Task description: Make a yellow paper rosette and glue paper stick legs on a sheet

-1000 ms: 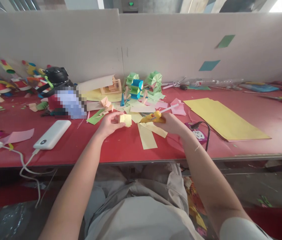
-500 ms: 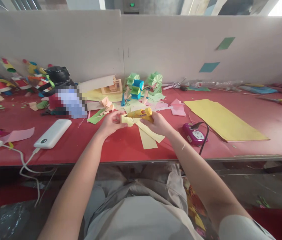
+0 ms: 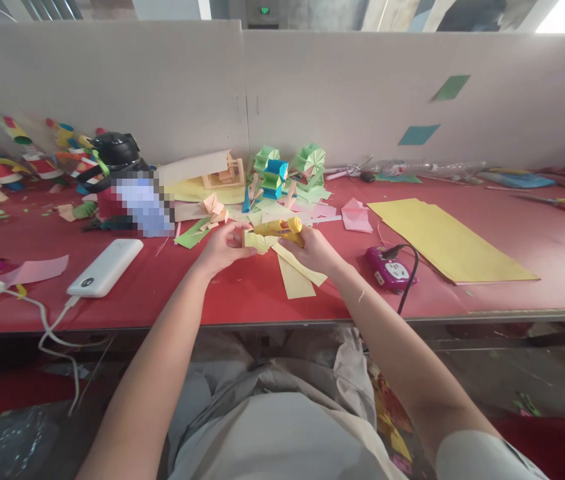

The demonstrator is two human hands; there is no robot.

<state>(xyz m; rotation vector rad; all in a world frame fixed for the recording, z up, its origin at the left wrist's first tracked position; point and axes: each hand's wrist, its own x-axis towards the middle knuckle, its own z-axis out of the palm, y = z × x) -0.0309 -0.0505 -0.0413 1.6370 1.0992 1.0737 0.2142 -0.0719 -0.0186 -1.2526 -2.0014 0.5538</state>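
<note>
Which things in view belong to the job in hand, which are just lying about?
Apparently in use:
yellow glue gun, in the right hand
pale yellow paper piece, in the left hand

Likely just lying about:
white power bank
folded pink paper
colourful figures

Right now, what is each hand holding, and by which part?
Left hand: the small pale-yellow paper piece, by its left side. Right hand: the yellow glue gun, by its handle.

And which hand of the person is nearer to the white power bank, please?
Left. The left hand, holding pale yellow paper, is right of the power bank; the right hand, on the yellow glue gun, is farther right.
</note>
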